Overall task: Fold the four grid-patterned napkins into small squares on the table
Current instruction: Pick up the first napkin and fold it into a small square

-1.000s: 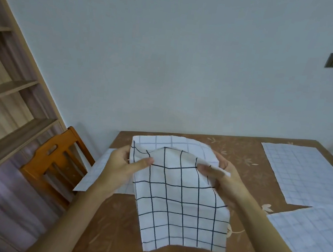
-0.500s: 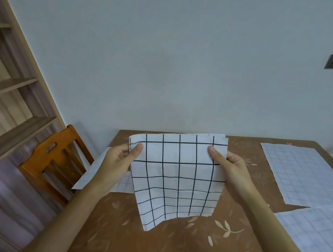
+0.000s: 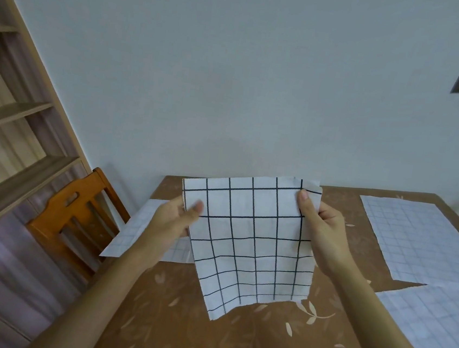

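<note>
- Looks like the first fold is in hand. The held napkin [image 3: 252, 241] is up in the air over the middle of the tabletop [image 3: 205, 335], and its lowest corner hangs close to the wood.
- The left hand [image 3: 173, 222] pinches the upper left edge, thumb in front and fingers behind. The right hand [image 3: 322, 226] pinches the top right corner the same way, so both hands are clamped on the cloth.
- A second layer peeks out at the top right corner, so it may be doubled over already, but I honestly can't be sure from this angle.
- The other three lie flat and unfolded. The left-edge napkin [image 3: 137, 229] partly hangs off the left edge by the chair [image 3: 74, 214]. The far-right napkin [image 3: 419, 239] is at the far right corner, and the near-right napkin [image 3: 438, 332] lies along the right edge, closer in.
- To do this bit well, I'd match the top corners first and pull the top edge taut between the hands. The grid lines make a handy guide for where the fold should land.
- Then lay it on the bare middle patch and press the crease there. Thin cloth like this probably skews if creased mid-air.
- The bottom edge hangs slanted, so square it up before the next fold.
</note>
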`<state>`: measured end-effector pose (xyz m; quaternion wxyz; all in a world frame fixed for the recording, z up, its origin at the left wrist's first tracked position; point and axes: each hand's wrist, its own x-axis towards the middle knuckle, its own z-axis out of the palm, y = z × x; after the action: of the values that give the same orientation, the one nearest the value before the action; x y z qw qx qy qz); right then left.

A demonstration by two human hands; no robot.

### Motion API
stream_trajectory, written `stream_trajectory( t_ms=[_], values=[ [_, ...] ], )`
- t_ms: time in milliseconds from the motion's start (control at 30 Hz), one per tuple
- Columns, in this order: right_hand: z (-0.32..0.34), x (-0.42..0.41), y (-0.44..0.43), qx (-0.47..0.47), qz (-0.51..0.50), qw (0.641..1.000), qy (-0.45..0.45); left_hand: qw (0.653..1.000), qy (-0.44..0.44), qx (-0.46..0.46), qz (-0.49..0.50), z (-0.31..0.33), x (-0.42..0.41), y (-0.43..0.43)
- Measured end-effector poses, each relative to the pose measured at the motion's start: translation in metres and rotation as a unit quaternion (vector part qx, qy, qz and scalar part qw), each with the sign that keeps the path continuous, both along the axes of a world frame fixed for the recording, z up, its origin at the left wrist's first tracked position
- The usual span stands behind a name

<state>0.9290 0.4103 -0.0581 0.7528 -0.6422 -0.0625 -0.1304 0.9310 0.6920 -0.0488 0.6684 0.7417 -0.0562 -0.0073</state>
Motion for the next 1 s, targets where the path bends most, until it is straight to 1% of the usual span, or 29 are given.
stream_trajectory(
  t_ms=[100,167,233,300,400,500,567,667,800,900,1000],
  values=[
    [0.000,0.003,0.002,0.009,-0.019,1.000,-0.007,0.999,-0.002,0.038,-0.038,-0.024,-0.005,-0.005],
    [0.000,0.003,0.001,0.014,-0.021,1.000,0.010,0.998,-0.016,0.057,-0.015,-0.035,-0.007,-0.009],
    [0.000,0.002,-0.005,0.016,0.005,1.000,0.025,0.998,-0.028,0.051,0.006,-0.038,-0.006,-0.008],
    [-0.004,-0.001,-0.015,-0.029,0.054,0.998,0.029,0.998,-0.043,0.035,0.017,-0.034,-0.002,-0.006],
    [-0.020,0.000,-0.024,-0.124,0.128,0.982,0.065,0.998,-0.058,0.016,0.031,-0.025,0.006,0.001],
    [-0.040,0.000,-0.024,-0.175,0.146,0.971,0.067,0.997,-0.065,0.010,0.027,-0.019,0.010,0.005],
    [-0.046,-0.002,-0.022,-0.176,0.129,0.975,0.052,0.997,-0.078,0.021,0.014,-0.017,0.009,0.008],
    [-0.045,-0.003,-0.019,-0.183,0.111,0.976,0.037,0.990,-0.095,0.101,-0.024,-0.022,0.007,0.013],
    [-0.037,-0.003,-0.016,-0.158,0.132,0.978,0.037,0.983,-0.085,0.161,-0.030,-0.033,0.004,0.019],
    [-0.035,-0.002,-0.016,-0.156,0.126,0.979,0.027,0.979,-0.098,0.178,-0.028,-0.032,0.003,0.021],
    [-0.036,0.000,-0.019,-0.170,0.120,0.978,0.014,0.983,-0.087,0.160,-0.033,-0.024,0.001,0.020]
  ],
)
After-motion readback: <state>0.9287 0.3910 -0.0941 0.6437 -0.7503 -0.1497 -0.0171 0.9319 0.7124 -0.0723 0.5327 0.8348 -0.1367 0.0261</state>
